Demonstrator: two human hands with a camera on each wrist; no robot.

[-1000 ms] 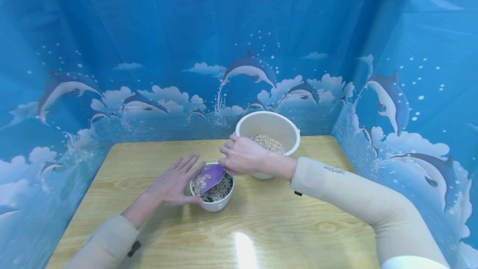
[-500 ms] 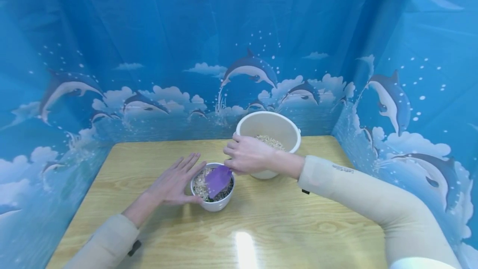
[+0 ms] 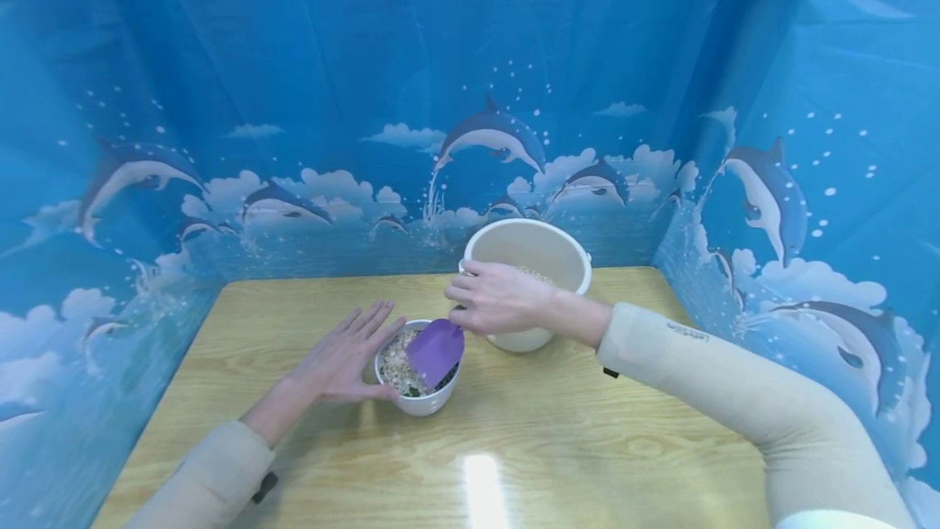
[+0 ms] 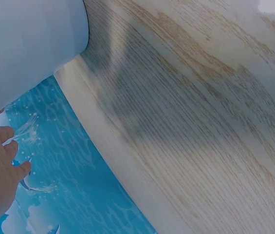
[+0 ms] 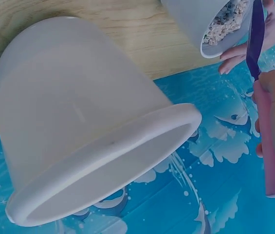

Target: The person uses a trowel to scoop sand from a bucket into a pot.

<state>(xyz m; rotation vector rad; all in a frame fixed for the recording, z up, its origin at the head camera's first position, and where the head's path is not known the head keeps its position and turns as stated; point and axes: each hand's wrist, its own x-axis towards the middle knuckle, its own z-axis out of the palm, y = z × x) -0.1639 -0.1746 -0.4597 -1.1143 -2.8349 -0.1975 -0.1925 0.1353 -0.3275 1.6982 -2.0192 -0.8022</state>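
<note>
In head view my right grip (image 3: 499,298) holds the scoop (image 3: 436,353) over the bowl (image 3: 420,407), toward the far edge of the surface (image 3: 587,439); my left grip (image 3: 352,362), straight-fingered, touches the bowl. Left wrist: bowl beside that grip. Right wrist: bucket (image 5: 74,97) near bowl.

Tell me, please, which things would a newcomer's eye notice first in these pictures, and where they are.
The blue dolphin-print curtain, filling the background around the wooden table, would probably strike first. Next comes the purple scoop, held by its pink handle in the right hand over the white bowl, with the left hand at the bowl's side. The white bucket stands farther back on the table.
</note>
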